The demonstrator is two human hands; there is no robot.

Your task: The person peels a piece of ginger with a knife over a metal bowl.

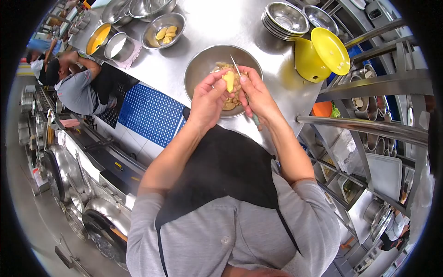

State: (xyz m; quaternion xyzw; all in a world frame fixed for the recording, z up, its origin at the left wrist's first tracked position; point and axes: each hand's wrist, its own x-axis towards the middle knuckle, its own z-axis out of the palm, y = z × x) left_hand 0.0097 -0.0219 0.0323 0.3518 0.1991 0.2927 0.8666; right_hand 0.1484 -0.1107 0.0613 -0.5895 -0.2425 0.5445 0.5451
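Note:
Over a large steel bowl [194,69], my left hand [207,99] pinches a peeled yellow piece of ginger [229,81] between thumb and fingers. My right hand [260,97] is closed around a small knife [235,63]. Its blade points up and away, close to the ginger, and a greenish handle end shows below the palm. Brownish pieces and scraps [230,105] lie in the bowl, partly hidden by my hands. Farther off to the left, a smaller steel bowl [180,23] holds several yellow ginger pieces [166,34].
On the steel table [207,23] stand a pot of orange liquid [98,39], a pot with white contents [119,47] and stacked steel bowls [285,18]. A yellow container [310,60] with a tilted lid is at the right, beside metal racks [369,85]. A co-worker [78,85] is at the left.

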